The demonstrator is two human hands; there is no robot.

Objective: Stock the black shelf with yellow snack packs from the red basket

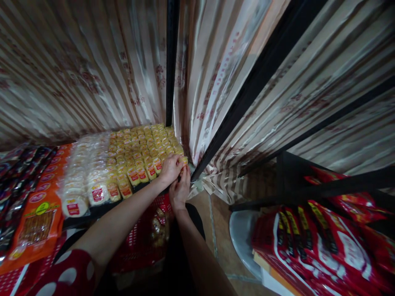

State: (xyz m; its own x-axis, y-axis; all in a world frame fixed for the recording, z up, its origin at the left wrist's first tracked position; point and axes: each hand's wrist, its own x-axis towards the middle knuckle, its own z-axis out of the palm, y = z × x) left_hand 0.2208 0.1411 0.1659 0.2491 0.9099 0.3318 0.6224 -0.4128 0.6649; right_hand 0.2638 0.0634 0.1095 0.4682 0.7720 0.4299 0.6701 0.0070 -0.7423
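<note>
At the right end of the shelf, my left hand [170,169] and my right hand [180,192] are close together with fingers closed. Both are at a small yellow wrapped snack packet [185,160], which shows at my left fingertips; the fingers hide most of it. Rows of similar yellow packets [140,150] with red-and-white labels stand beside my left hand. Left of them are stacks of white round packaged snacks [75,189] in clear wrappers. Farther left lie orange snack bags [41,213] and dark glossy packets [15,189].
Striped curtain [77,70] hangs behind the goods. Black shelf posts [240,96] rise close to the right of my hands. A red bag [138,238] sits below my arms. Red packages [321,246] and a grey plastic stool or basin [242,238] are at the lower right, on tiled floor.
</note>
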